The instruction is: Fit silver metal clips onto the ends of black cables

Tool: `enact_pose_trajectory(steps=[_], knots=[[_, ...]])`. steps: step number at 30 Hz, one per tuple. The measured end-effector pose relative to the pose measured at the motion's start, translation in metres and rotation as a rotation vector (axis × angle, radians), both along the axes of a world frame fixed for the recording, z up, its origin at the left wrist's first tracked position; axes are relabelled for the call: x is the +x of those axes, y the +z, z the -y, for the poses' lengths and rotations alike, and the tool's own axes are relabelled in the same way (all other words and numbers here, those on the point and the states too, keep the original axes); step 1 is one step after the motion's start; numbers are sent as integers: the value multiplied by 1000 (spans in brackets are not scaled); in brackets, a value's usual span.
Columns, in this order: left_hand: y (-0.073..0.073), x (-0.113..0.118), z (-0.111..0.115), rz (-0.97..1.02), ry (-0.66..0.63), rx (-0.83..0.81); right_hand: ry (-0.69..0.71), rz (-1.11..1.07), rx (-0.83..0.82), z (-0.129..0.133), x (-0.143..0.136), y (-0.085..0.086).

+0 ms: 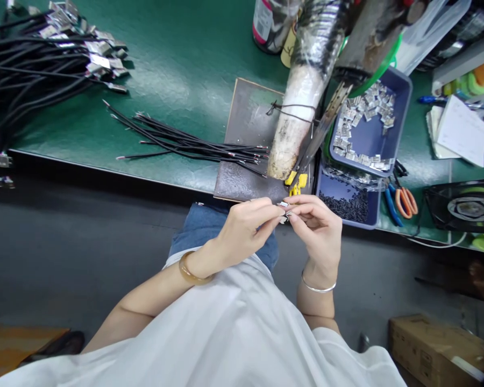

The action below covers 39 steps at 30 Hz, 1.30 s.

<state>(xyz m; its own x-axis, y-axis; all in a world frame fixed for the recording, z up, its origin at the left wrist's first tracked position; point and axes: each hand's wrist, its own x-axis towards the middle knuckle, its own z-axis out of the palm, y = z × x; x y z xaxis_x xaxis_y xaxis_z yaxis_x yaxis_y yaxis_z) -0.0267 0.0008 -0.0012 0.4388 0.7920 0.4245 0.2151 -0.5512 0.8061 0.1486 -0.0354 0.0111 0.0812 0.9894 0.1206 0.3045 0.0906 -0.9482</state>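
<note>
Both hands meet just off the table's front edge, below a yellow clip-like piece (297, 181). Small silver metal pieces, like connector shells (283, 204), show between the fingertips. My left hand (250, 223) is closed in a pinch on one side of them. Opposite it, my right hand (318, 228) pinches with thumb and fingers on the other side. Fingers cover much of the pieces, so their exact shape is hidden. Behind the hands, several thin black cables (185, 142) with stripped ends lie partly on a dark board (242, 180).
A blue bin (365, 142) holds silver connector shells; a lower bin (373, 217) holds small black parts. A wrapped roll (294, 118) leans over the board. Orange-handled pliers (405, 201) lie right. Bundled cables with metal connectors (100, 59) occupy the left of the green table (177, 64).
</note>
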Motion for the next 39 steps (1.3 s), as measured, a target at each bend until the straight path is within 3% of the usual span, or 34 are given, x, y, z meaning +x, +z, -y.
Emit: enact_pose_trajectory(steps=[15,18,23,25,30,34,39], knots=[[-4,2,1,-4,-6,27,45,-46,2,-1,5,-2],[-3,4,5,102,-54,-203,1,-39,41,2,0,-3],[4,9,7,413,-182,-894,-174,201,291,8,-17,-6],[7,11,5,494,-186,-1015,-185,228,324,8,-21,-8],[8,15,3,571,-130,-1024,-227,204,323,7,-19,-9],[7,16,0,555,-61,-983,-322,302,460,11,-16,-7],[8,16,-5,558,-30,-949,-232,466,627,18,-17,-9]])
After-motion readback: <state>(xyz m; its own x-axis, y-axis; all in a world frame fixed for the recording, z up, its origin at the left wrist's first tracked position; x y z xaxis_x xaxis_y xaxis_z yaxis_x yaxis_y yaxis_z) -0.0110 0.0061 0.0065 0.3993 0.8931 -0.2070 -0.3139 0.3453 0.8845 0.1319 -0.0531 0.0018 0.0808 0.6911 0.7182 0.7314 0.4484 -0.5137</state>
